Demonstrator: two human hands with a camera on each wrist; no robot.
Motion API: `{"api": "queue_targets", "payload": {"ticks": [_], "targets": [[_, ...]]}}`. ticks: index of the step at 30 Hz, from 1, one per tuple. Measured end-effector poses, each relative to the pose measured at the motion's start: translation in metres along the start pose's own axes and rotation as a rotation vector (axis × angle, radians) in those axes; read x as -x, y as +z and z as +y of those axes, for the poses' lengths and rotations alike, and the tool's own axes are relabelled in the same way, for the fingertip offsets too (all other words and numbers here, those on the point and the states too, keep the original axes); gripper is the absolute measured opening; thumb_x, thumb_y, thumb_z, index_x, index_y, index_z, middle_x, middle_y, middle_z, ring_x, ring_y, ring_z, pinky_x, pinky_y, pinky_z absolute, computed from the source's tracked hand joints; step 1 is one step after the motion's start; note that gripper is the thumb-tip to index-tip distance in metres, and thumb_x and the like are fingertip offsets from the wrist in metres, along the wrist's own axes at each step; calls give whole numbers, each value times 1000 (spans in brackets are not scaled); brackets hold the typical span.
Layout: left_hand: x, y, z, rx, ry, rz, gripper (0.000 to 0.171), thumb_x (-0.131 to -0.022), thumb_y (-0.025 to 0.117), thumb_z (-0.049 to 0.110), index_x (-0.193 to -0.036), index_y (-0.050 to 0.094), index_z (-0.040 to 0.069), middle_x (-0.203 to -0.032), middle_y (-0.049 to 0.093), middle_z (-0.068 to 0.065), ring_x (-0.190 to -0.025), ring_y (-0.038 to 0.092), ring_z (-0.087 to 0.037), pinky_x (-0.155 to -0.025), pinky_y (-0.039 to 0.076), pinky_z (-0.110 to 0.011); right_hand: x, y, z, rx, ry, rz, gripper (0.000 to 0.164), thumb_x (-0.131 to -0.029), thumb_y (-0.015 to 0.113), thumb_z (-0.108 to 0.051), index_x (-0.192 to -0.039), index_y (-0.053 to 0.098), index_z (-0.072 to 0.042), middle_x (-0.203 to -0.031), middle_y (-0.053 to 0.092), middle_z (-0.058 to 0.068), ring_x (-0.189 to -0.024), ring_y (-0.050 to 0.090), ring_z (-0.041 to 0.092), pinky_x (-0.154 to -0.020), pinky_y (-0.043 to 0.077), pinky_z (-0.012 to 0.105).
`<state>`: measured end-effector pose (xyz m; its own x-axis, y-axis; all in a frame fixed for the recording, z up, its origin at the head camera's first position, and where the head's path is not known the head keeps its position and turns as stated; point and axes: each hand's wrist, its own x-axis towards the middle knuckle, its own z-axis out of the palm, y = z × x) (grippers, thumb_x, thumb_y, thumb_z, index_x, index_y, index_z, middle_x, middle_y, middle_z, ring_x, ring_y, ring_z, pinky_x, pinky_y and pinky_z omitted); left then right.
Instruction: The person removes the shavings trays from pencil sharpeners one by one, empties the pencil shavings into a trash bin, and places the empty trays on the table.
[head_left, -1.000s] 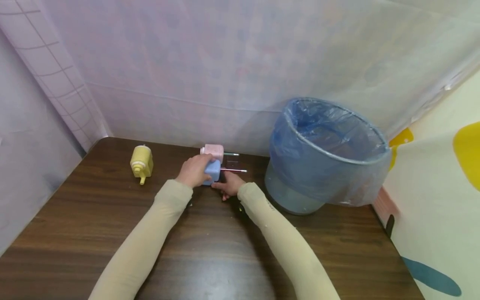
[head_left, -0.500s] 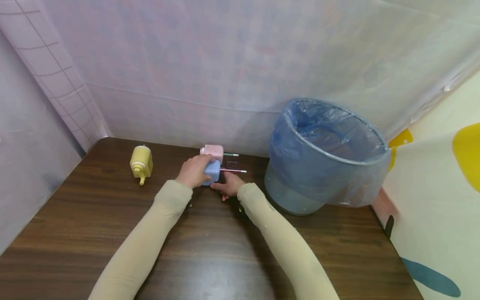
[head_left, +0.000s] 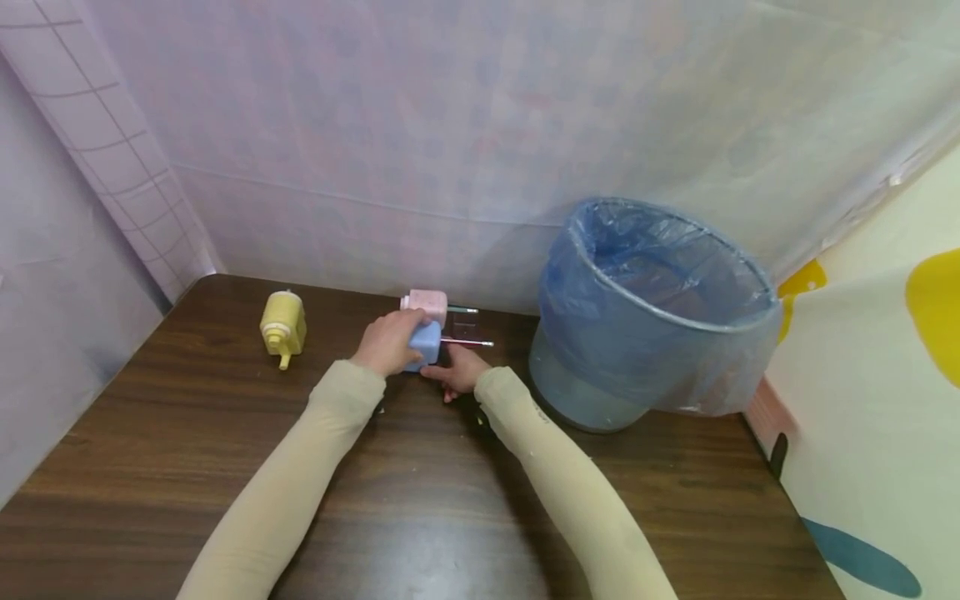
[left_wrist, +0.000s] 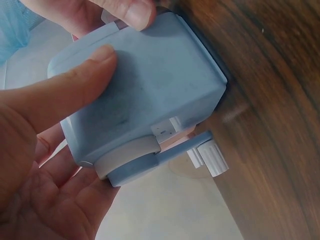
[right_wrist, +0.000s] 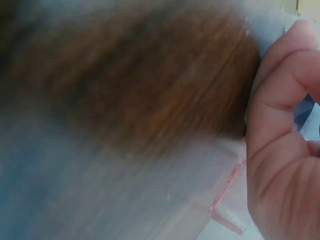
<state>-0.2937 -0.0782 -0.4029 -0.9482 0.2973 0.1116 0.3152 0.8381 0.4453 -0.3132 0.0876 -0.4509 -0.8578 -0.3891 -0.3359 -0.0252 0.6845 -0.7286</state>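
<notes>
My left hand [head_left: 388, 340] grips a blue crank pencil sharpener [head_left: 426, 340] lying near the table's back edge. In the left wrist view, the left thumb [left_wrist: 82, 82] lies across its flat side and the fingers go round underneath; its crank handle [left_wrist: 212, 157] points away. A pencil [head_left: 471, 342] sticks out from its right end. My right hand [head_left: 461, 369] is at that same end, thumb on the sharpener's edge and fingers curled, beside a clear part [left_wrist: 108, 17]. The right wrist view shows the curled fingers [right_wrist: 275, 100] but hides what they hold.
A pink pencil sharpener [head_left: 427, 305] with a pencil lies just behind, beside a small clear box [head_left: 465, 322]. At left stands a yellow pencil sharpener [head_left: 283, 323]. A large bin [head_left: 577, 387] with a blue bag liner stands right of the hands, against the back wall.
</notes>
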Motion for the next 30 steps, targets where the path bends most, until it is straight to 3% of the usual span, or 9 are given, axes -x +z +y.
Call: {"api": "queue_targets", "payload": {"ticks": [30], "targets": [[0,0,1,-19,5,5,58,-79,85,12,-131,61,6,-134,64,-18,-117,63,-39,-98,52,-55,-2,1,0,-14,32,8,53,-98,66,-24,-142,43,-4,-61,51,2,-41,55,10,-43,49,22]]}}
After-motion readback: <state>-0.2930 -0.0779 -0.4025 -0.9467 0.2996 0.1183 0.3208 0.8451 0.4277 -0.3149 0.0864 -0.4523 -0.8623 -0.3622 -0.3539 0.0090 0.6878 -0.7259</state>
